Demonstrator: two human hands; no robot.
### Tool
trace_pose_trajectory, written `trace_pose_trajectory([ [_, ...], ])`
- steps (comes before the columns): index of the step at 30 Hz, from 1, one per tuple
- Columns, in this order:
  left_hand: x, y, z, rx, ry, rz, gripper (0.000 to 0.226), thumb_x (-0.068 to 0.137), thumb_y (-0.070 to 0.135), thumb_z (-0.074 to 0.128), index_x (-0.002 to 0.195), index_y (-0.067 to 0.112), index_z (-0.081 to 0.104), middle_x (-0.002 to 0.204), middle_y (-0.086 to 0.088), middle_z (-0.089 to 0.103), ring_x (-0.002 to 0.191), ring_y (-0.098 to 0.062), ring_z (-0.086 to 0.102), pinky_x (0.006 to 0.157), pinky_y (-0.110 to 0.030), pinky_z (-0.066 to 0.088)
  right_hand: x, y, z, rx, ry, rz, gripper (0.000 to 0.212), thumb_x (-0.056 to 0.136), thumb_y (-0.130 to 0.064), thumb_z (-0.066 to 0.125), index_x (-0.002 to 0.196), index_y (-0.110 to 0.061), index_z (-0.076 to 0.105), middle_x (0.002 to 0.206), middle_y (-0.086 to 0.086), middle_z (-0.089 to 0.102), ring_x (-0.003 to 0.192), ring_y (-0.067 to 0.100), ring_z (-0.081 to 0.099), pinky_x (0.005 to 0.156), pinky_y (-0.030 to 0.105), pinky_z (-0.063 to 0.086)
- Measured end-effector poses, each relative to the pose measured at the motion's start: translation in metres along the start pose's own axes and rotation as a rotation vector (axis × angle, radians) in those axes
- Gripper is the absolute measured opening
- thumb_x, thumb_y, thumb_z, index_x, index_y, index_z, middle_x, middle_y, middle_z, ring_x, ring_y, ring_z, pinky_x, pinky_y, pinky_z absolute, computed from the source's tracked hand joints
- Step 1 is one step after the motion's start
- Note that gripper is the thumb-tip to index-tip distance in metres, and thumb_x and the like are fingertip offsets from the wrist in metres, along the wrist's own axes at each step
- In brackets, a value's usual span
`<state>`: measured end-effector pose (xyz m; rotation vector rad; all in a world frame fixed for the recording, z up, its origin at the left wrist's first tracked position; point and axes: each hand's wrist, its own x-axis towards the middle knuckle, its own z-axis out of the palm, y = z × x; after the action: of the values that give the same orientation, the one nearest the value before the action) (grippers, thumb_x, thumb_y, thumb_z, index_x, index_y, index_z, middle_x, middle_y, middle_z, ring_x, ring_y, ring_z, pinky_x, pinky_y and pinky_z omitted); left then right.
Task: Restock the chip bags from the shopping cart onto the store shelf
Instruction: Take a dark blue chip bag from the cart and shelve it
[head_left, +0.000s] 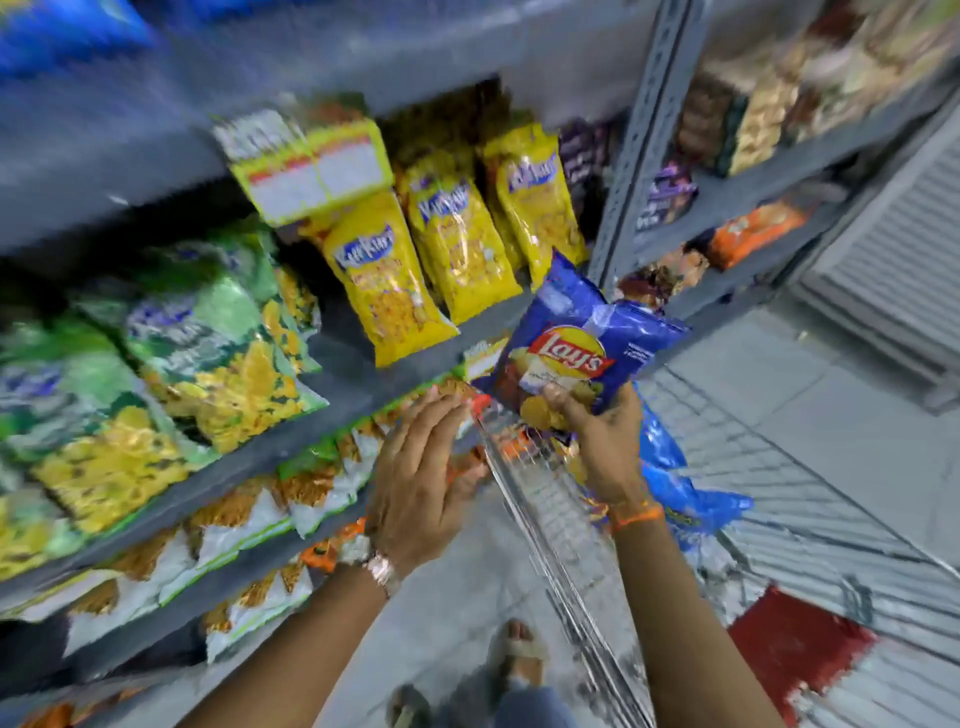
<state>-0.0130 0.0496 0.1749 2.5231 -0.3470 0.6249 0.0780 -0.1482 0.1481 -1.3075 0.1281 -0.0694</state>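
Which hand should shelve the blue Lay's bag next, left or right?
Right. The right hand already grips the blue Lay's bag by its lower edge, lifted above the cart and close to the shelf. The left hand is open and holds nothing.

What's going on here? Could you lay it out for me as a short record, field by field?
place: store aisle beside grey shelves
right hand: holds a blue Lay's chip bag by its lower edge, raised above the cart
left hand: open, empty, near the cart rim
shopping cart: wire, more blue bags inside
shelf stock: yellow bags, green bags
image: motion-blurred
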Motion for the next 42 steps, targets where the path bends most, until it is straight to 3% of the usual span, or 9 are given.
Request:
trace_pose_trajectory([
  [3,0.001,-0.008,-0.062,0.132,0.145,-0.016,0.063,0.107,0.047,0.032,0.146,0.002,0.052,0.154,-0.008,0.049,0.152,-0.025,0.034,0.128,-0.041,0.018,-0.010,-0.065,0.049,-0.036,-0.179,-0.115,0.041,0.079,-0.001,0.080,0.106,-0.029,0.071,0.097,-0.006,0.080,0.088,0.010,0.076,0.072,0.030,0.064],
  [6,-0.006,-0.022,-0.128,0.328,0.220,0.025,0.062,0.106,0.045,0.037,0.148,0.001,0.049,0.155,-0.011,0.047,0.152,-0.029,0.033,0.127,-0.046,0.023,-0.026,-0.122,0.102,-0.054,-0.366,-0.196,0.036,0.078,-0.008,0.084,0.107,-0.025,0.071,0.100,-0.007,0.080,0.093,0.009,0.078,0.075,0.026,0.062],
  [9,-0.019,-0.039,-0.189,0.498,0.277,0.024,0.060,0.106,0.045,0.038,0.148,0.003,0.048,0.153,-0.013,0.050,0.149,-0.034,0.037,0.127,-0.047,0.024,-0.041,-0.166,0.155,-0.047,-0.524,-0.251,0.044,0.075,-0.018,0.085,0.115,-0.010,0.069,0.106,-0.001,0.080,0.098,0.015,0.078,0.077,0.028,0.062],
  [14,-0.048,-0.068,-0.287,0.730,0.377,-0.156,0.062,0.105,0.046,0.040,0.150,0.003,0.048,0.156,-0.014,0.047,0.149,-0.034,0.037,0.129,-0.047,0.020,-0.068,-0.201,0.252,-0.047,-0.773,-0.331,0.031,0.078,-0.008,0.083,0.103,-0.024,0.075,0.097,-0.008,0.081,0.090,0.007,0.078,0.074,0.026,0.063],
  [19,-0.071,-0.088,-0.349,0.897,0.301,-0.345,0.075,0.105,0.057,0.027,0.154,0.003,0.042,0.160,-0.014,0.043,0.150,-0.035,0.037,0.129,-0.048,0.016,-0.097,-0.206,0.357,-0.029,-0.911,-0.390,0.031,0.079,-0.006,0.082,0.106,-0.015,0.070,0.096,-0.005,0.079,0.087,0.010,0.074,0.077,0.031,0.062],
  [28,-0.114,-0.136,-0.408,0.866,0.360,-0.485,0.084,0.104,0.063,0.018,0.156,0.000,0.037,0.161,-0.016,0.040,0.152,-0.033,0.034,0.129,-0.046,0.017,-0.120,-0.192,0.496,-0.114,-1.013,-0.399,0.030,0.079,-0.012,0.085,0.105,-0.016,0.072,0.094,-0.009,0.079,0.084,0.004,0.076,0.078,0.025,0.062],
  [34,-0.137,-0.172,-0.425,0.813,0.426,-0.438,0.075,0.105,0.059,0.026,0.150,0.002,0.045,0.149,-0.016,0.050,0.143,-0.034,0.042,0.129,-0.041,0.017,-0.132,-0.181,0.515,-0.148,-0.935,-0.414,0.047,0.078,-0.017,0.086,0.120,-0.002,0.069,0.114,0.011,0.077,0.105,0.026,0.075,0.091,0.041,0.062],
  [39,-0.131,-0.187,-0.415,0.744,0.602,-0.361,0.059,0.106,0.046,0.037,0.141,0.000,0.052,0.138,-0.016,0.054,0.132,-0.032,0.044,0.121,-0.046,0.029,-0.139,-0.178,0.512,-0.220,-0.762,-0.531,0.050,0.069,-0.038,0.090,0.110,-0.013,0.074,0.095,-0.011,0.077,0.080,-0.013,0.070,0.071,0.010,0.057],
  [42,-0.129,-0.193,-0.409,0.731,0.675,-0.348,0.057,0.107,0.044,0.038,0.138,0.000,0.054,0.136,-0.017,0.056,0.131,-0.032,0.044,0.117,-0.048,0.033,-0.141,-0.176,0.511,-0.269,-0.685,-0.557,0.050,0.068,-0.046,0.089,0.103,-0.013,0.073,0.082,-0.017,0.072,0.063,-0.021,0.062,0.056,0.002,0.047],
])
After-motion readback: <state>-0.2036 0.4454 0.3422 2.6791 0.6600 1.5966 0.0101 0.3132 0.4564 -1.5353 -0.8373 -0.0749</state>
